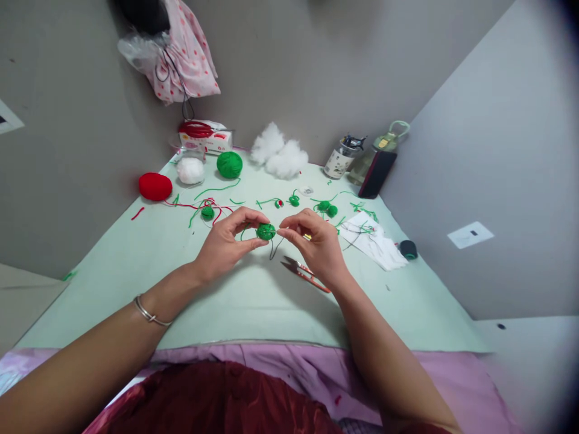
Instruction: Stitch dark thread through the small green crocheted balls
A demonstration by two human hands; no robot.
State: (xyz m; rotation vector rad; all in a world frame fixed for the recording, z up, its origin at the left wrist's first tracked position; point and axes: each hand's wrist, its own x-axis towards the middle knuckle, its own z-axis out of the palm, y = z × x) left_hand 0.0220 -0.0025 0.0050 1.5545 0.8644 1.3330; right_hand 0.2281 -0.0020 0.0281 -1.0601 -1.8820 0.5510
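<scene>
A pale green cloth-covered table fills the view, its surface smooth and matte, with a pink sheet along its near edge. At the far edge lie two puffs of fluffy white stuffing, and left of them a round green yarn ball, a soft white yarn ball and, toward the far left corner, a flattened red yarn ball. Near the far right corner a dark phone leans beside a small jar. A crumpled white paper lies toward the right edge, with loose green strands and several little green crocheted pieces scattered across the middle. Above the table's centre, the left hand, a thin metal bangle on its wrist, pinches a small round green crocheted piece between thumb and forefingers. The right hand meets it from the other side, thumb and forefinger pressed together on something too fine to make out, at the piece's edge. Orange-handled thread snips lie on the cloth just under the right hand.
</scene>
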